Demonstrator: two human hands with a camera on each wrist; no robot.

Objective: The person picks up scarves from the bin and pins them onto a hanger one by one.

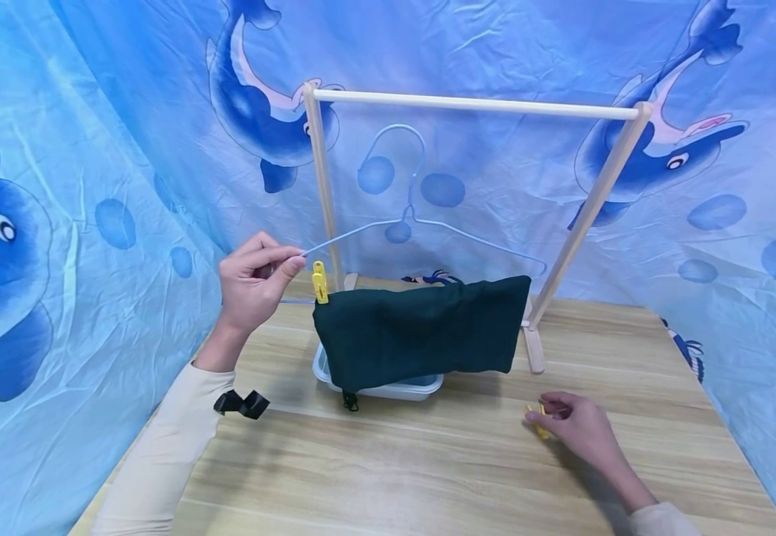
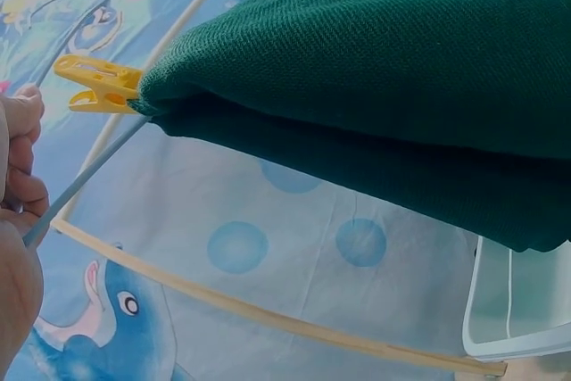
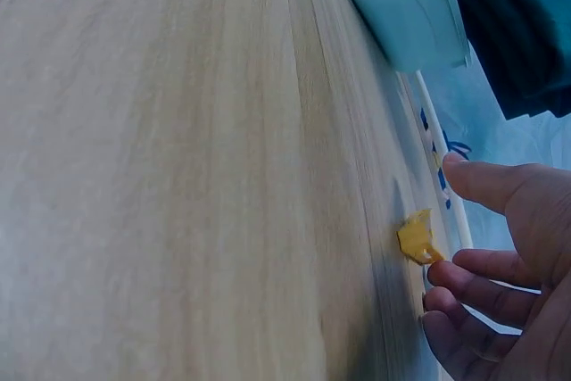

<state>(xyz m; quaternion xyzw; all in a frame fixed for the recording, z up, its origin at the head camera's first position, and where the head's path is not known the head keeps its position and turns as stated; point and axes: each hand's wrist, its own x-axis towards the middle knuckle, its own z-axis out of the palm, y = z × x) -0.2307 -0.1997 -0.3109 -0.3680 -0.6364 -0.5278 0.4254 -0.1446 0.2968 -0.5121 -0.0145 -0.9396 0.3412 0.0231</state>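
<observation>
My left hand (image 1: 250, 283) pinches the left end of a light blue wire hanger (image 1: 475, 233). A dark green cloth (image 1: 421, 331) hangs folded over the hanger's lower bar. At the cloth's left end a yellow clothespin (image 1: 319, 284) is clipped; the left wrist view shows this clothespin (image 2: 103, 84) close to my fingers (image 2: 22, 176). Low over the table at the right, my right hand (image 1: 579, 428) reaches to a second yellow clothespin (image 1: 541, 423). In the right wrist view the thumb and fingers stand apart, fingertips beside that clothespin (image 3: 417, 238).
A wooden rack with a white top rail (image 1: 475, 104) stands behind the hanger. Beneath the cloth is a clear plastic container (image 1: 421, 388) on the wood-grain table (image 1: 388, 476). Blue dolphin-print curtains (image 1: 522, 45) surround the table. A black band piece (image 1: 242, 404) is at my left wrist.
</observation>
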